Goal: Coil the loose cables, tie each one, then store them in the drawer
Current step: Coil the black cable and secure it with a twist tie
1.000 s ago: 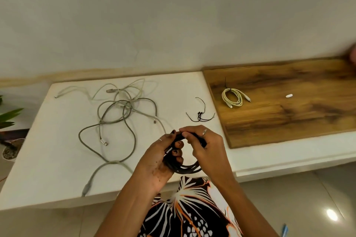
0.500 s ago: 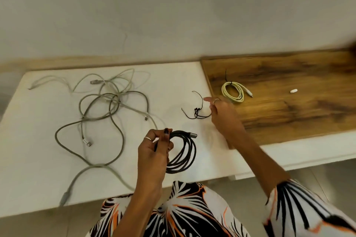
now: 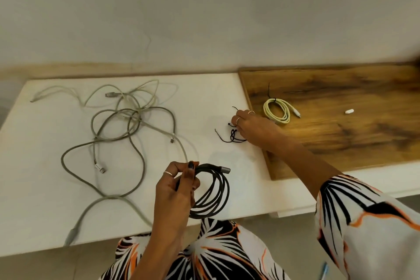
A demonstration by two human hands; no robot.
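Two hands working: left pinching the springy black coil at its bunched top, right reaching, fingers curled, onto limp ties, grip unclear.

On the white bench lie one tangle of grey cables, too knotted to count, and one small bunch of black ties, while one coiled black cable, one tied yellow cable, one wooden board, one small white piece and two hands are in view.
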